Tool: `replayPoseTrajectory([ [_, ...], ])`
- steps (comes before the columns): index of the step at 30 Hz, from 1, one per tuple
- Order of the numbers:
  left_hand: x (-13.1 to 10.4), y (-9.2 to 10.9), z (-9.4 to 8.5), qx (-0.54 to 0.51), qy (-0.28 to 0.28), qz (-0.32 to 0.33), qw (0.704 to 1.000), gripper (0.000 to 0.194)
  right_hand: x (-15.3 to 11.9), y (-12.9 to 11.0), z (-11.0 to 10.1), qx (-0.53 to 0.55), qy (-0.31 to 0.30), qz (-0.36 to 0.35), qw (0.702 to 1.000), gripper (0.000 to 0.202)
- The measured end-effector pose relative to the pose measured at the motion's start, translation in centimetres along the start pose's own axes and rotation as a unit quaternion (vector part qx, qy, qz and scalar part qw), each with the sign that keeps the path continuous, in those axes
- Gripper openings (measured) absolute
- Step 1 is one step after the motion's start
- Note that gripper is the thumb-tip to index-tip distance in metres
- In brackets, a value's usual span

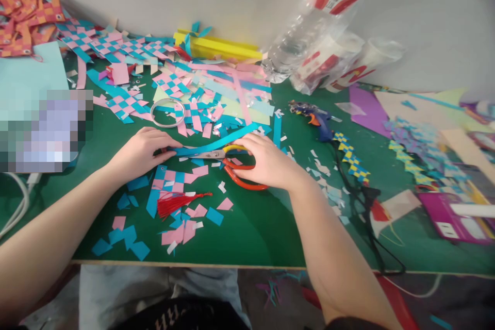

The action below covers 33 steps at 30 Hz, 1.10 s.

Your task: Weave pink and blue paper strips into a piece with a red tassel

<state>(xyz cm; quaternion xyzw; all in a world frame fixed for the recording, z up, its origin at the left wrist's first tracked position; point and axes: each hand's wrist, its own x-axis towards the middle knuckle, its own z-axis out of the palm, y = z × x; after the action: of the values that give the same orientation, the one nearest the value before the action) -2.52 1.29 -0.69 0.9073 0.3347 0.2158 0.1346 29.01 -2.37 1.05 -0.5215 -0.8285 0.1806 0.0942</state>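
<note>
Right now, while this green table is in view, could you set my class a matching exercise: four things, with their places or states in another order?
Things
1. Scissors with red and yellow handles
2. Red thread tassel
3. Clear plastic bottle
4. Long folded yellow paper

Places or states
A. Nearer the lap than the other three
B. Wrapped with blue paper near its left end
C. Handles at the right hand
D. Leaning beside white paper cups with red print

Right pairs: 1-C, 2-A, 3-D, 4-B

L hand (149, 148) pinching blue strip (228, 138), R hand (270, 160) w/ scissors (232, 164), green tabletop (247, 232)
</note>
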Motion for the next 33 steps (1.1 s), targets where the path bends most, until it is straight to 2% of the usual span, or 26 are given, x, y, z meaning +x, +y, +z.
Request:
replayPoseTrajectory([
  [9,0.1,0.1,-0.2,0.008,-0.013,-0.005,1.0,0.029,-0.2,0.2,-0.4,0.011,-0.014,0.006,1.0,0.037],
  [18,0.1,0.1,-0.1,0.0,-0.009,-0.001,1.0,0.026,-0.2,-0.6,0.0,-0.02,0.019,-0.041,0.999,0.034],
  [24,0.2,0.1,0.0,-0.007,-0.011,-0.001,1.0,0.025,0.1,-0.9,0.3,-0.02,0.014,-0.028,0.999,0.035],
  [33,0.1,0.0,0.0,0.0,-0.011,0.001,1.0,0.026,0.0,-0.9,-0.3,-0.006,0.016,-0.037,0.999,0.03],
])
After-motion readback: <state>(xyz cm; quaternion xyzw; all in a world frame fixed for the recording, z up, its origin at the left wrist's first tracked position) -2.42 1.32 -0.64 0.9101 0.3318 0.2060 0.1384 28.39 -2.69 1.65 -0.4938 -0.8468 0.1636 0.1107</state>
